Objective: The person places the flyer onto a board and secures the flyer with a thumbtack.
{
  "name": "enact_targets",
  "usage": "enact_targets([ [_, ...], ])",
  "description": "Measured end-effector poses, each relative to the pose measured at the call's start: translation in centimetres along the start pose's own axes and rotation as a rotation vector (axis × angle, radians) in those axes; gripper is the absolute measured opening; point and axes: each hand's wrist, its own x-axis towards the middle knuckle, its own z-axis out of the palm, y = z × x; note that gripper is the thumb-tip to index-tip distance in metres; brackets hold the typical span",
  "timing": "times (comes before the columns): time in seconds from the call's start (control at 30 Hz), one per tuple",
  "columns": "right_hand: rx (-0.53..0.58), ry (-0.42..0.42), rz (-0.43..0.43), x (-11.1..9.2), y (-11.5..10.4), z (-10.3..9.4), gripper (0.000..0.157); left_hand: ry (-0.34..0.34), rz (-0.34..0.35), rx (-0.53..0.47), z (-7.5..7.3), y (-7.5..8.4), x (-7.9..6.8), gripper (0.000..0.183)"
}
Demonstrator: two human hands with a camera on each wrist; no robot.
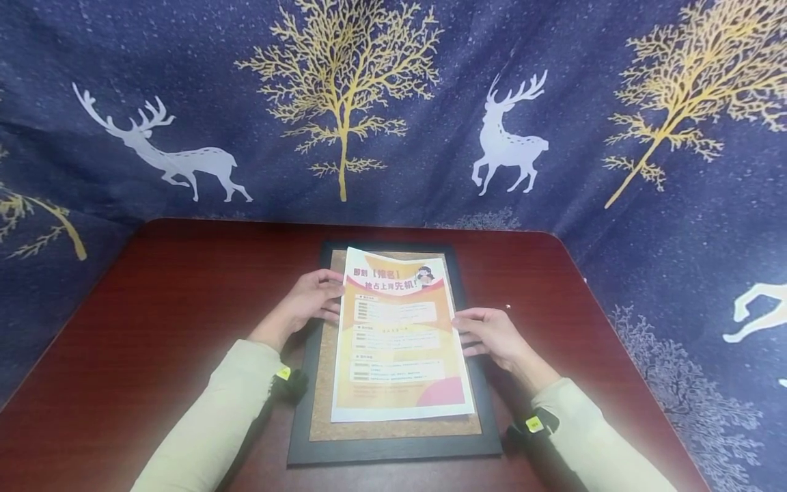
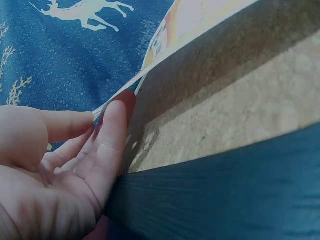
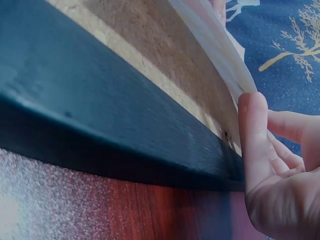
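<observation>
My sleeves (image 1: 212, 410) come nearest; my left hand (image 1: 309, 298) and right hand (image 1: 494, 336) pinch the sheet (image 1: 398, 345) by its sides, long axis running away from me, heading (image 1: 384, 280) farthest.

The far, left and right sides are hung with dark blue cloth (image 1: 455, 130), patterned with white deer (image 1: 507, 140) and golden trees (image 1: 343, 113). A reddish-brown worktop (image 1: 215, 307) with rounded far corners is enclosed by it. In the right wrist view, bright glare (image 3: 9, 216) is reflected off the surface.

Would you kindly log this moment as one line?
left hand: pinches poster edge | right hand: pinches opposite edge | poster: held over framed corkboard
</observation>
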Motion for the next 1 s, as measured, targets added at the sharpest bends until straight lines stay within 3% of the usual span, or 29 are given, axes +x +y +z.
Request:
enact_targets([
  [1.0, -0.030, 0.012, -0.004, 0.15, 0.22, -0.09, 0.038, 0.019, -0.019, 0.016, -0.31, -0.13, 0.00, 0.037],
])
